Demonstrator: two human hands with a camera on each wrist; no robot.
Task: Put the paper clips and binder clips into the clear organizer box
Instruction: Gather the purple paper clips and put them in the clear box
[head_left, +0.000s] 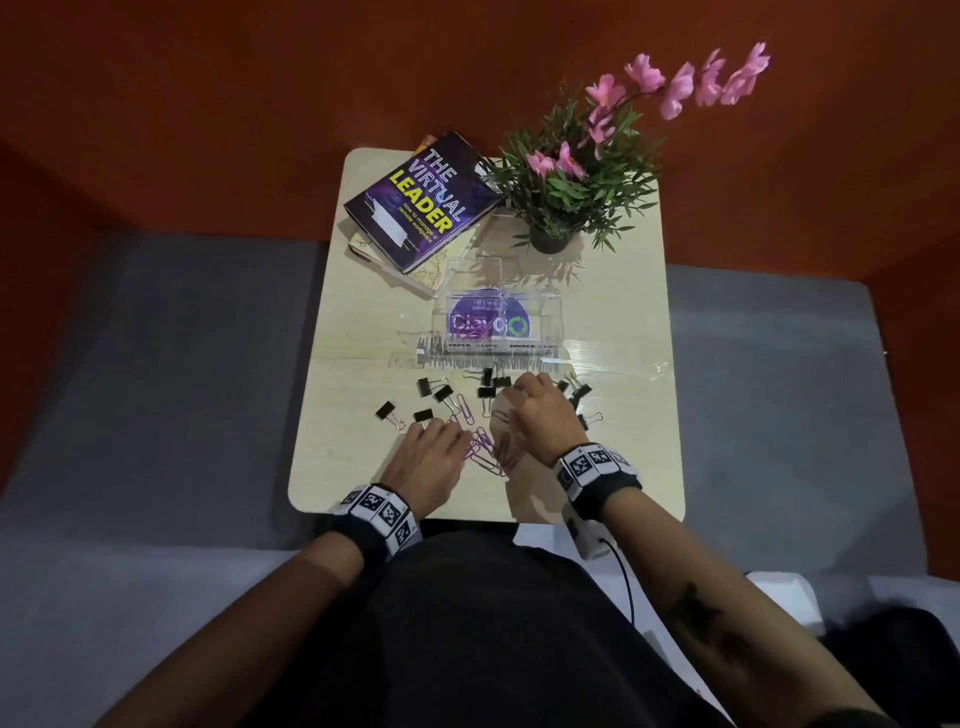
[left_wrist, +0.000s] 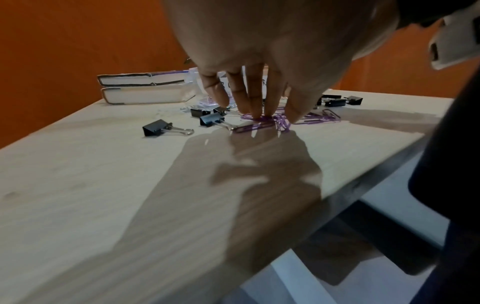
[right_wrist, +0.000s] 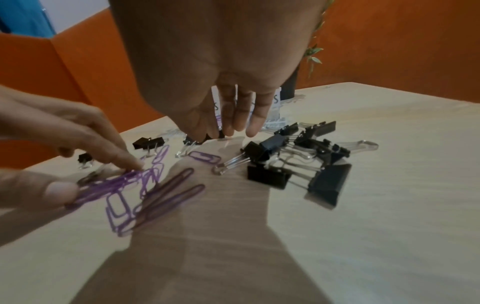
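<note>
Paper clips, purple, lie in a loose heap at lower centre of the head view, on the pale table. Left hand sits on the heap's left edge, fingers pointing up-frame and reaching into it. Right hand is up and right of the heap, fingertips among the binder clips scattered across mid-frame. Clear organizer box stands just above the scatter, centre frame, labelled strip facing the person; a few purple clips appear to lie in its left compartment. So: box lies straight up-frame from both hands, left hand nearer the paper clips, right nearer the binder clips.

Left wrist view: left hand fills upper centre, fingers extended downward, tips pressed onto the paper clips at mid-frame. Not closed round anything; looks like a raking or gathering touch. Binder clips left of the fingertips, apart from them. Books at upper left.

Right wrist view: right hand at upper centre; thumb and forefinger pinch a black binder clip at their tips, the other fingers straight. A tangle of binder clips lies right of centre. Left hand enters at left, fingertip and thumb on the paper clips, whose long axes run mostly lower-left to upper-right.

Judgement: each hand must lift up-frame to its own compartment.
</note>
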